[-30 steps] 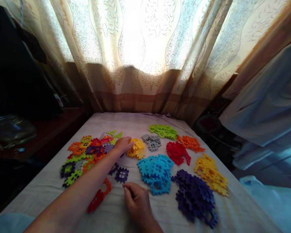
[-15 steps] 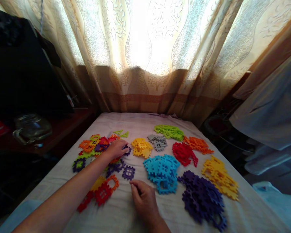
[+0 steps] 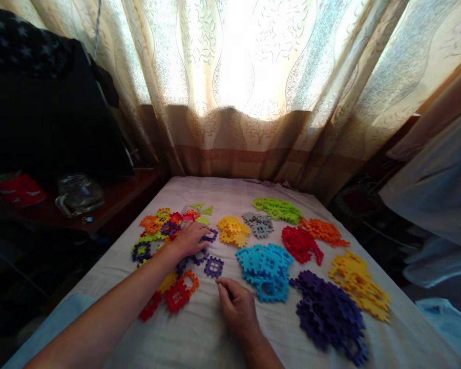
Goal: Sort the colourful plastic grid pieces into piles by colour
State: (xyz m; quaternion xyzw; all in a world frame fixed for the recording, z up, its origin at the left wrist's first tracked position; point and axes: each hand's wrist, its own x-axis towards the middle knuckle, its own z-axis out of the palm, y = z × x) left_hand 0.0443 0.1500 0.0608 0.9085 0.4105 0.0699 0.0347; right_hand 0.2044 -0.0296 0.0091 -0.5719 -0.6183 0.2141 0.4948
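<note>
My left hand (image 3: 192,239) reaches over the mixed pile of notched plastic building pieces, fingers apart and pointing right. Its fingertips lie at a purple frame piece (image 3: 211,235), and the palm hides part of the pile. I cannot see anything gripped in it. My right hand (image 3: 238,310) rests on the sheet with its fingers curled closed, and nothing shows in it. Just beyond its fingertips lies a flat purple window piece (image 3: 214,267). Left of that hand are a red window piece (image 3: 177,295) and an orange frame piece (image 3: 192,281).
Single-colour piles spread to the right: blue (image 3: 267,269), purple (image 3: 328,312), yellow (image 3: 359,282), red (image 3: 300,244), orange (image 3: 322,230), green (image 3: 277,209), grey (image 3: 258,224). A smaller yellow pile (image 3: 232,230) sits mid-table. A glass jug (image 3: 82,195) stands on the side cabinet.
The view has swung left, so everything appears shifted right. My left hand's fingers look more spread over the purple pieces. My right hand keeps about the same place on the sheet.
</note>
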